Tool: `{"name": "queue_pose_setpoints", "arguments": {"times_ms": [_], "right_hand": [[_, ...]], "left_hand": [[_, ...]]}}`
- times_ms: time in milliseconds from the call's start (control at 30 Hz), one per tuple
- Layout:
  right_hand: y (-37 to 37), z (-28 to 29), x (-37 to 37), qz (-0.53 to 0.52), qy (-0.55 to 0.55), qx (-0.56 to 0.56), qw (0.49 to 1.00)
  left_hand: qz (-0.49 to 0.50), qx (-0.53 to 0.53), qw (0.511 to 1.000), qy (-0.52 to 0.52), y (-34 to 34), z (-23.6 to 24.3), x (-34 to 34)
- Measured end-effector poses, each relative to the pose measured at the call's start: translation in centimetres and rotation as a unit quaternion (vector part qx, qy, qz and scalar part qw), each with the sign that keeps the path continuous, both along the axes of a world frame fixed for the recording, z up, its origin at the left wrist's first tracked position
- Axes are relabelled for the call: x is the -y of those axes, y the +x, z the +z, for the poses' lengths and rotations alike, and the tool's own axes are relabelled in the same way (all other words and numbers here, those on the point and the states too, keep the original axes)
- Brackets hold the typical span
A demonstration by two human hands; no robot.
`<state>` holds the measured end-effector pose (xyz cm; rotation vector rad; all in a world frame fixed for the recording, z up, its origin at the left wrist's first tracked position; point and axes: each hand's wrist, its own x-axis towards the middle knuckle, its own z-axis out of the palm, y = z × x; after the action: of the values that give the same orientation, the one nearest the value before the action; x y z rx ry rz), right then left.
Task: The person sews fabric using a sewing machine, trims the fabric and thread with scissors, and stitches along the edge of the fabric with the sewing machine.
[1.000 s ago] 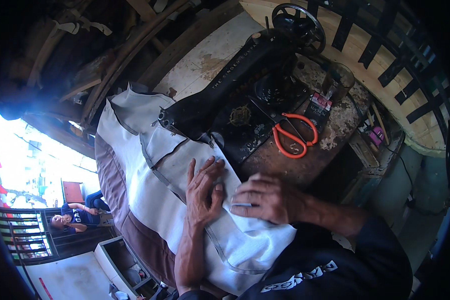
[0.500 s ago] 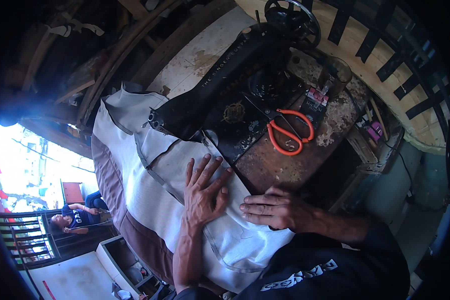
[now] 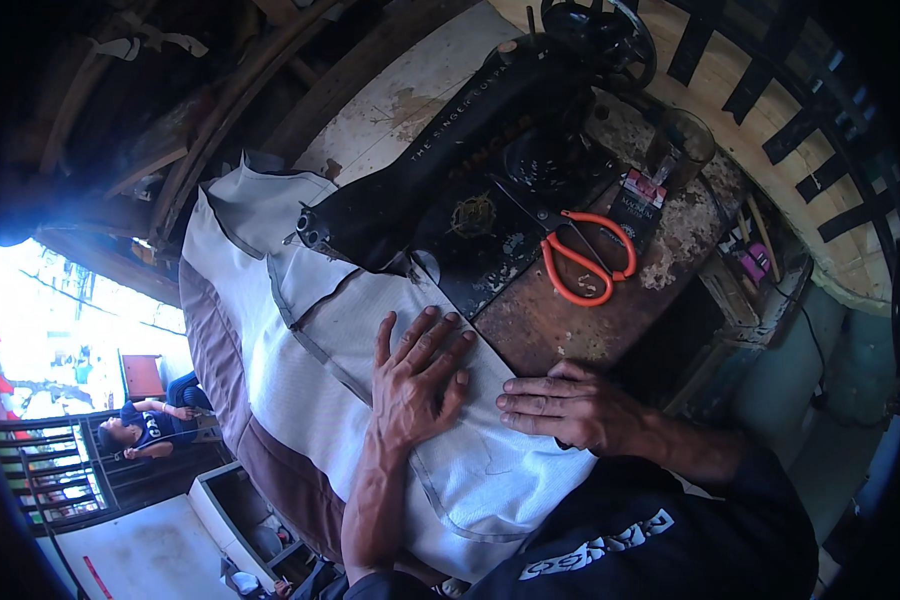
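Note:
A large piece of light grey fabric [image 3: 330,345] with dark seams and a brown portion [image 3: 280,480] drapes under the head of a black sewing machine [image 3: 390,190]. My left hand [image 3: 418,375] lies flat on the fabric, fingers spread and pointing toward the needle area. To its right, my right hand [image 3: 565,408] rests by the fabric's right edge with its fingers stretched out side by side. Part of its thumb is hidden. Scissors with orange handles [image 3: 580,265] lie half on the machine bed, half on the worn brown tabletop [image 3: 540,325].
A small dark packet [image 3: 638,200] and a clear glass [image 3: 680,145] stand beyond the scissors. The machine's handwheel [image 3: 620,45] is at the far right. An open drawer [image 3: 740,290] holds a purple item. Another person [image 3: 160,428] sits at the far left.
My right hand has slid slightly to the right along the fabric edge. My left hand stays flat on the fabric. The whole view has shifted a little.

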<state>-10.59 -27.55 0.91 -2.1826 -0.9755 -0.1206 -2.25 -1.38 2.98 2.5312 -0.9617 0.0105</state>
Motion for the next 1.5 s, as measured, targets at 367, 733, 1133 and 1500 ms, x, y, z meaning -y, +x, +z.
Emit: {"name": "queue_pose_setpoints", "arguments": {"times_ms": [367, 733, 1133, 1500], "right_hand": [[-1.5, -0.3, 0.6, -0.016, -0.123, 0.05, 0.991], [0.9, 1.3, 0.1, -0.007, -0.134, 0.01, 0.991], [3.4, 1.9, -1.2, -0.019, -0.134, -0.008, 0.991], [4.7, 1.1, -1.4, -0.043, -0.128, -0.009, 0.991]], "left_hand": [[-0.007, -0.012, 1.0, -0.007, -0.1, -0.8, -0.3], [-0.015, 0.026, 0.999, -0.011, 1.5, -1.8, -1.2], [-0.027, 0.069, 0.997, -0.015, 4.2, -1.5, -2.0], [-0.017, 0.093, 0.995, -0.002, 7.1, -0.5, -2.0]]}}
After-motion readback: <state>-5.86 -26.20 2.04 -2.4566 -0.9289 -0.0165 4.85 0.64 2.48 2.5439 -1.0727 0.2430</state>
